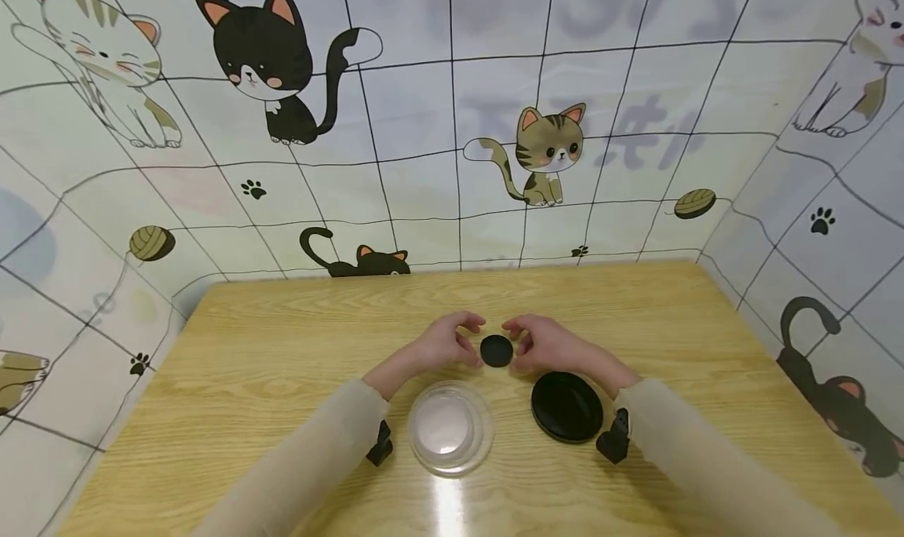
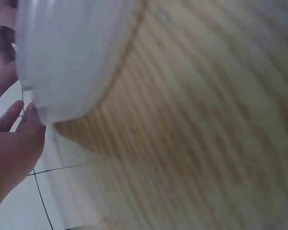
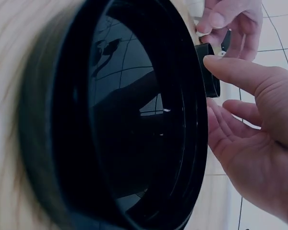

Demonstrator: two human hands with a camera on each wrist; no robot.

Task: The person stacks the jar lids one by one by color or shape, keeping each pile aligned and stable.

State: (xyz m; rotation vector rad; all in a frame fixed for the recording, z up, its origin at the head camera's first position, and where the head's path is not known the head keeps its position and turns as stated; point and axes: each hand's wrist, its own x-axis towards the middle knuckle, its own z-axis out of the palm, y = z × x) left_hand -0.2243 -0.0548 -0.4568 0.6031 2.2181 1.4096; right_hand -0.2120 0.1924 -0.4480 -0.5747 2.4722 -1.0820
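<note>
A small black round cap-like piece (image 1: 497, 350) lies on the table between the two hands. My left hand (image 1: 446, 341) is on its left side, fingers loosely bent and holding nothing. My right hand (image 1: 547, 344) mirrors it on the right, thumb and fingers spread apart. In the right wrist view the right thumb is close to the small black piece (image 3: 210, 71); whether it touches cannot be told. Nearer, below the left hand, stands a clear round plastic container (image 1: 445, 429). A shallow black round dish or lid (image 1: 567, 407), glossy inside, lies below the right hand.
All of it is on a light wood-grain table (image 1: 318, 325). A white wall covering (image 1: 417, 121) with grid lines and cartoon cats rises behind and at both sides. Black wrist devices (image 1: 613, 436) sit under the sleeves, close to the dish and the container.
</note>
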